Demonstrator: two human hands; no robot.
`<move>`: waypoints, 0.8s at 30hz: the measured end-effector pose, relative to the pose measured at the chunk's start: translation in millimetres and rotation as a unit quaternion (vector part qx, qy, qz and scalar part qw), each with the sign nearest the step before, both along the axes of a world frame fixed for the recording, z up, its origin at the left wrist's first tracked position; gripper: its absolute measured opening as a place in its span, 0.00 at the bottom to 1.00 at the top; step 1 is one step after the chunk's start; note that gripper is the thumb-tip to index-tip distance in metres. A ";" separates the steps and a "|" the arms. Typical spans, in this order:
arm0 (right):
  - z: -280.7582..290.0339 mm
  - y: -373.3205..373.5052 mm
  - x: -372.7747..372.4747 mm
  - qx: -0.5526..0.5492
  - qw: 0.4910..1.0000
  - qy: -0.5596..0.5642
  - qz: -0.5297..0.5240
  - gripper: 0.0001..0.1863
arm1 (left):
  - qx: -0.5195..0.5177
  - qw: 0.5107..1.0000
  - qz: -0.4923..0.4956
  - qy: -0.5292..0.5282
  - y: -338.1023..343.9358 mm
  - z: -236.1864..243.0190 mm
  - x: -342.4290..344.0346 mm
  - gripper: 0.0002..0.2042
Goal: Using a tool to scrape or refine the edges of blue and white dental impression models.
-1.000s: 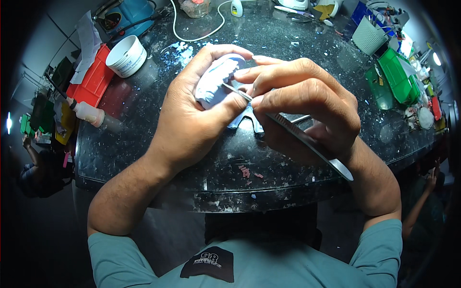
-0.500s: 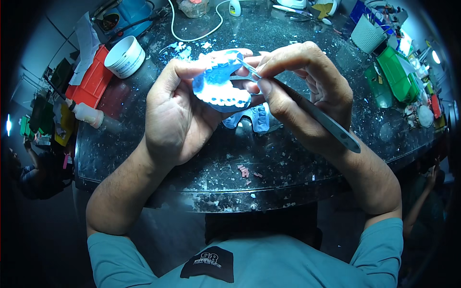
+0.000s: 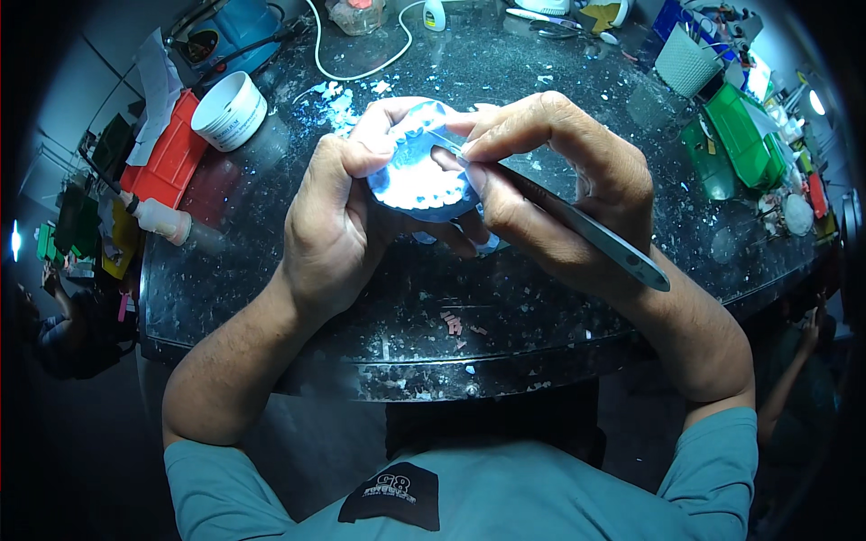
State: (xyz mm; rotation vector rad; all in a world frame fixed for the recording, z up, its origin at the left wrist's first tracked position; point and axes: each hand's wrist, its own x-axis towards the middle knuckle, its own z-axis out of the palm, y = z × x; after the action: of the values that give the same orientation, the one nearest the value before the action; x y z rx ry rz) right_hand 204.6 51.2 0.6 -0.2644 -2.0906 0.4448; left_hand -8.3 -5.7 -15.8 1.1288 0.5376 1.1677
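Above the middle of the desk (image 3: pixel 559 338), in the head view, the left hand (image 3: pixel 325 212) grips a bluish dental model (image 3: pixel 422 176), thumb on its left rim and fingers beneath; glare washes out much of its surface. From the right, the right hand (image 3: pixel 582 185) pinches a metal tool (image 3: pixel 600 233) between thumb and fingers, its handle slanting toward the near right and its tip at the model's far right part; whether the tip touches cannot be told. Beneath the model shows a blue piece (image 3: pixel 490 244), mostly hidden by the hands. Pink scraps (image 3: pixel 453 323) lie on the near part of the desk, and pale crumbs (image 3: pixel 336 106) beyond the left hand. At far left stand a white tub (image 3: pixel 228 115) and a red bin (image 3: pixel 165 162), with a bottle (image 3: pixel 164 219) nearer. On the right are a green bin (image 3: pixel 747 135) and, farther off, a pale basket (image 3: pixel 686 63). A white cable (image 3: pixel 361 77) curls across the far side.
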 end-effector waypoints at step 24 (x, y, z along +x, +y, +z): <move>-3.3 -5.0 -5.3 0.013 1.000 0.008 0.007 0.10 | 0.053 0.992 0.101 0.055 0.8 -1.8 4.2 0.33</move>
State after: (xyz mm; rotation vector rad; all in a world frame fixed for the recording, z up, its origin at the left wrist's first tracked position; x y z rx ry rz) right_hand 199.3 46.2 -2.6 -0.2299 -2.0826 0.4266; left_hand -4.1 -4.9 -17.5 1.2576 0.6938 1.3272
